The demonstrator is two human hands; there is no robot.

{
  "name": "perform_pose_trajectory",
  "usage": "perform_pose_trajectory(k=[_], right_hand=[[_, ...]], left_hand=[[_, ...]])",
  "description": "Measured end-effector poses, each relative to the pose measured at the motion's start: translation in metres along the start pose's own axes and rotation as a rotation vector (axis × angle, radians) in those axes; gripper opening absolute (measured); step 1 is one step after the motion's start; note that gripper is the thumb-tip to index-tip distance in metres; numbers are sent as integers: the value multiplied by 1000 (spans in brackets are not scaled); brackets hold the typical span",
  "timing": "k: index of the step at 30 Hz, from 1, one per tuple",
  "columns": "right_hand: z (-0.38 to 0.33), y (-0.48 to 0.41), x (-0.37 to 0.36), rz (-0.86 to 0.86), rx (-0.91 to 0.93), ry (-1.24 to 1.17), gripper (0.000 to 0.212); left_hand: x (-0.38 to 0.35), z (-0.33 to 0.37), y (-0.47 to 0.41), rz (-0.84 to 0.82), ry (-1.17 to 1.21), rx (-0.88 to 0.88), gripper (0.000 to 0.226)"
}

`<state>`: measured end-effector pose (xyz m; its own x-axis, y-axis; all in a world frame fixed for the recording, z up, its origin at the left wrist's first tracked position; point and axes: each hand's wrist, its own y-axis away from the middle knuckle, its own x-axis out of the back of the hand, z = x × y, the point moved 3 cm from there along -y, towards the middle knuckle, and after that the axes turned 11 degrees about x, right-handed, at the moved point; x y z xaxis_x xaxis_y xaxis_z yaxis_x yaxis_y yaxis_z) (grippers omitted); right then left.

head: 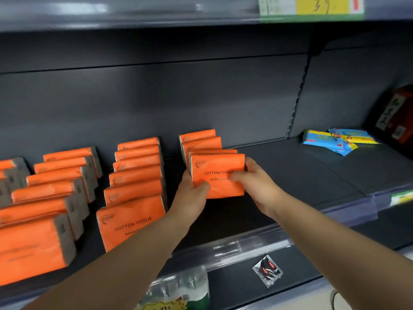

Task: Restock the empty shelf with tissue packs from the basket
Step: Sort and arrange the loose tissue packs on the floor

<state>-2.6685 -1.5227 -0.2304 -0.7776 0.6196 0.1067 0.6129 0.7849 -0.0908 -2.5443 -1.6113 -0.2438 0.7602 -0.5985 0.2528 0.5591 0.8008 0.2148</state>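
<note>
Far L: rows of orange tissue packs stand upright on the dark shelf, lined front to back, grey ends facing R. The leftmost row is cut off by the frame edge. Next over, the mid row runs approx 6 deep and its nearest pack reads COTTON TISSUE.

Centre: a shorter row, w/ the front pack upright and tight against the pack behind it. Can't tell if its base sits on the shelf or just above. Left hand grips its L edge, thumb across the front near the lower corner, fingers tucked behind. Right hand grips its R edge, thumb on the front by the lettering, fingers curled round the side.

R of that: bare shelf, then blue-yellow packets lying flat near the back, well apart from the orange rows. A dark box stands at far R.

Top R: yellow price tag, blurred. Lower shelf: wrapped bottles under the L arm, and a foil sachet further R.
</note>
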Motion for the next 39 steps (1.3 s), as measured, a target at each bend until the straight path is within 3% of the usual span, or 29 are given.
perform_pose_trajectory(k=[8, 17, 39], right_hand=[[11, -32, -16, 8, 21, 92, 41], [27, -41, -19, 20, 33, 137, 42], [42, -39, -12, -47, 60, 95, 39]], left_hand=[[-2, -2, -34, 83, -8, 9, 44], [-8, -10, -48, 84, -35, 85, 58], [-9, -25, -56, 109, -84, 167, 52]])
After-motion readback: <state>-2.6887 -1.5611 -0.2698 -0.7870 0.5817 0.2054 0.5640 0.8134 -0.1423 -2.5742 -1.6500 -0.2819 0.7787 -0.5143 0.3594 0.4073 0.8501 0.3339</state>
